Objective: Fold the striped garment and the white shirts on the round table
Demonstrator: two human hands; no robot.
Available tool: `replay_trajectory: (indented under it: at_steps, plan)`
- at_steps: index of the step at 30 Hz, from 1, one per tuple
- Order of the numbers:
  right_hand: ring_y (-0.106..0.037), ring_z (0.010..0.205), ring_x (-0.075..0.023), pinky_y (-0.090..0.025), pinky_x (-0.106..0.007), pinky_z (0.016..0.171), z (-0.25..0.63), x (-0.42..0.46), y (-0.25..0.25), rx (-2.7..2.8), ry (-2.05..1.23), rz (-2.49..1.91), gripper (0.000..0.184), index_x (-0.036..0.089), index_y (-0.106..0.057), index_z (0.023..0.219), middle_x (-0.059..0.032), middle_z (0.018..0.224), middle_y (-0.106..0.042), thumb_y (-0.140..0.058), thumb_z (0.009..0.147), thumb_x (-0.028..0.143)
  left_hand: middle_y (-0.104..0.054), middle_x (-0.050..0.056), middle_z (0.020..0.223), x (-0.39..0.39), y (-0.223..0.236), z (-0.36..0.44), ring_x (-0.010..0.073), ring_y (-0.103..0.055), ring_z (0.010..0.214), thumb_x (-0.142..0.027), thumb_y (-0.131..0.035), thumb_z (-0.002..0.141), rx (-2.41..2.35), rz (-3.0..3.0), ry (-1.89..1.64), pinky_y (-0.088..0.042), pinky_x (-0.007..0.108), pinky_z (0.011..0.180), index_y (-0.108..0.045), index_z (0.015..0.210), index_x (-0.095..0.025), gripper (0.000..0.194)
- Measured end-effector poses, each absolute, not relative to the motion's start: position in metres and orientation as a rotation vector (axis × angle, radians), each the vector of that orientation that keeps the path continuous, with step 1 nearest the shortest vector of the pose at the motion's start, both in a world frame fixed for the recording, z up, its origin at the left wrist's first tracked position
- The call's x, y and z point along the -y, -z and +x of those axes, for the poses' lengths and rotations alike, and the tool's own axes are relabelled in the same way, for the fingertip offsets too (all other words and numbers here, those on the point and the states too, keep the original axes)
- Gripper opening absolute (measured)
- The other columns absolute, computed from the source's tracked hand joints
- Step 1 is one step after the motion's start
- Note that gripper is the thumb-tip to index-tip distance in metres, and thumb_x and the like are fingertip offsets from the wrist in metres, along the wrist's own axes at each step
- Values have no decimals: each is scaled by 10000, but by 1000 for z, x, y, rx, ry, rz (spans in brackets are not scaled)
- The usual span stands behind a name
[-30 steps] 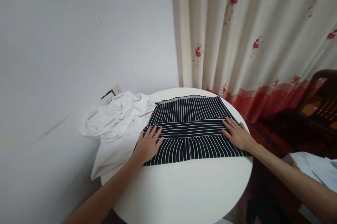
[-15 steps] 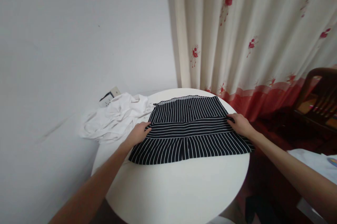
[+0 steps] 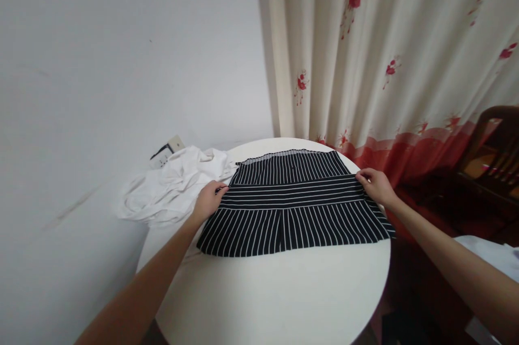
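Note:
A black garment with white stripes (image 3: 284, 226) lies spread across the round white table (image 3: 275, 296); whether it is a skirt or a top I cannot tell. Its middle band has stripes running sideways, while the cloth above and below is striped lengthwise. My left hand (image 3: 210, 199) pinches the left end of this band. At the band's right end my right hand (image 3: 376, 187) pinches the upper edge between thumb and fingers. The band is drawn straight between both hands.
A crumpled white cloth (image 3: 174, 188) lies at the table's left, against the wall (image 3: 121, 64). Behind it is a wall socket (image 3: 164, 154). A floral curtain (image 3: 336, 53) hangs beyond the table. To the right stands a dark wooden chair (image 3: 486, 139).
Both hands have moved slightly outward and now pinch the band's ends, which have been pulled straighter and a little up. The lower section of the garment lies flatter.

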State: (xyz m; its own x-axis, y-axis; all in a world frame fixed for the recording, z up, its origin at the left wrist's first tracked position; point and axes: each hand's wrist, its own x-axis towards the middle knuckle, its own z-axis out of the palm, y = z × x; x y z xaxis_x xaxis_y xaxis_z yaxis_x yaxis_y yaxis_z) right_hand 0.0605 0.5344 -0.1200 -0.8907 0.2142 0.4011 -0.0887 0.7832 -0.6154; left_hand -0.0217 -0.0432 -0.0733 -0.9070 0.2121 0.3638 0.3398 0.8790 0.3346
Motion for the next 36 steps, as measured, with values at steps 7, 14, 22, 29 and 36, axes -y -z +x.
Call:
replay_trajectory:
  at_steps: [7,14,22,29,36]
  plan:
    - [-675,982,-291,-513,-407,878,59,-516,110,2832,-562,-256,307,168,-756,1002,-138,1032,-735,-519,904,337,-711,124,1056,35,80,-17,277,-649,1050,-341,-477,912,2874,-468,331,-486,397,1010,-695,1008,-168,294]
    - [-530,1284,-305,-408,-461,1101,93,-411,79,2723,-367,212,479,152,-588,1386,-155,1405,-579,-352,1003,319,-461,120,1547,-63,59,49,251,-403,1437,-372,-291,1047,2746,-892,231,-284,414,1213,-443,1498,-126,535]
    - [-215,1529,-275,-161,-535,1232,107,-323,120,2888,-392,544,606,128,-316,1581,-129,1646,-259,-298,1015,342,-190,95,1669,-146,105,78,233,-149,1549,-418,-206,1060,2896,-1091,289,-124,484,1256,-247,1600,-146,606]
    - [-194,1531,-307,-130,-642,1196,84,-364,120,2925,-395,328,596,212,-348,1566,-109,1655,-254,-333,1024,459,-379,78,1608,-124,92,57,276,-287,1501,-403,-281,1050,2897,-918,335,-201,512,1218,-418,1523,-216,526]
    - [-640,1070,-268,-457,-427,986,26,-430,87,3058,-619,461,347,185,-717,1082,-94,1120,-722,-548,927,445,-689,84,1053,-62,51,-24,283,-635,1002,-547,-592,869,3228,-906,303,-460,383,900,-709,1026,-200,398]
